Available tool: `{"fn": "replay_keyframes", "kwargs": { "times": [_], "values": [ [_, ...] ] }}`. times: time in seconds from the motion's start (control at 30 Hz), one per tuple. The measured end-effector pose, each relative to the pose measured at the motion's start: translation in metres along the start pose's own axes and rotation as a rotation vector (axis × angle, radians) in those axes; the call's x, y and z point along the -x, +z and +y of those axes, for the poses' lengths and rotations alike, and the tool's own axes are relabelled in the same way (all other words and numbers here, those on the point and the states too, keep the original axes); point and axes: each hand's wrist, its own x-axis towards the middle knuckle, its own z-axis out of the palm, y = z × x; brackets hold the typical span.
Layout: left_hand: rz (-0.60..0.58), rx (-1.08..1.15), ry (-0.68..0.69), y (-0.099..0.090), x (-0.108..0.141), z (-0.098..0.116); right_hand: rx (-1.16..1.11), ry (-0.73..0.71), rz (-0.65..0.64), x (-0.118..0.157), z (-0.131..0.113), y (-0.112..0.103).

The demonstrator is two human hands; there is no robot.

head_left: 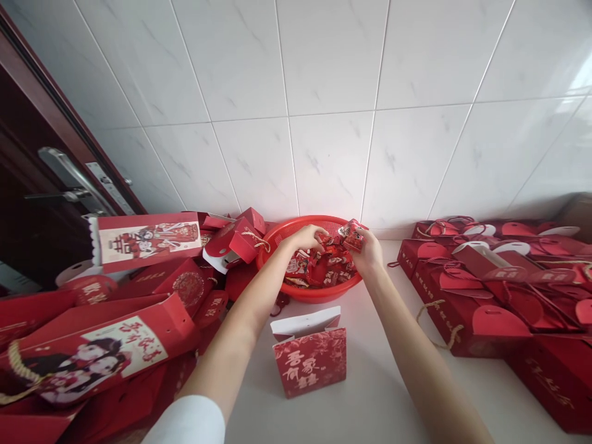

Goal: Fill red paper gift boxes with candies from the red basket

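A round red plastic basket [319,296] stands against the tiled wall, holding several red-wrapped sweets [324,265]. My left hand [311,238] reaches over its left side, fingers curled down at the sweets; whether they grip one is too small to tell. Over the right side of the basket, my right hand [367,250] is closed on red packets [352,235] with white lettering. In front of the basket, between my forearms, an upright red paper box [311,362] with white characters stands with its top open and its white inside showing.
Many red gift boxes [148,277] are piled loosely at the left, some with rope handles. Rows of folded red boxes [467,308] stand at the right on the white table [370,394]. A dark door with a metal handle [78,185] is at the far left.
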Motion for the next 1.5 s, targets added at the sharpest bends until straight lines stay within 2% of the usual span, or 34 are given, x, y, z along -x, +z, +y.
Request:
{"fn": "replay_keyframes", "kwargs": {
  "times": [0.17, 0.33, 0.47, 0.57, 0.8, 0.93, 1.03, 1.17, 1.33, 1.5],
  "values": [
    [0.117, 0.325, 0.191, -0.004, 0.011, 0.01, -0.007, 0.032, -0.083, 0.007, -0.008, 0.004],
    [0.225, 0.585, 0.336, -0.003, 0.054, 0.03, 0.014, 0.108, -0.223, 0.024, -0.026, 0.013],
    [0.323, 0.677, 0.366, 0.002, 0.095, 0.047, 0.108, 0.005, -0.426, 0.056, -0.041, 0.026],
    [0.349, 0.71, 0.386, 0.006, 0.12, 0.058, 0.208, -0.083, -0.521, 0.082, -0.05, 0.033],
    [0.297, 0.532, 0.417, 0.009, 0.171, 0.076, 0.513, -0.162, -0.648, 0.12, -0.073, 0.031],
    [0.172, 0.356, 0.388, 0.007, 0.204, 0.081, 0.672, -0.211, -0.751, 0.138, -0.092, 0.028],
    [0.12, 0.171, 0.437, 0.008, 0.223, 0.084, 0.762, -0.226, -0.803, 0.148, -0.102, 0.027],
    [0.115, -0.015, 0.488, 0.017, 0.229, 0.088, 0.832, -0.248, -0.849, 0.152, -0.106, 0.027],
    [0.213, -0.126, 0.434, 0.024, 0.221, 0.087, 0.863, -0.245, -0.88, 0.151, -0.104, 0.028],
    [0.169, -0.192, 0.402, 0.022, 0.219, 0.084, 0.869, -0.226, -0.91, 0.149, -0.104, 0.027]
  ]
}}
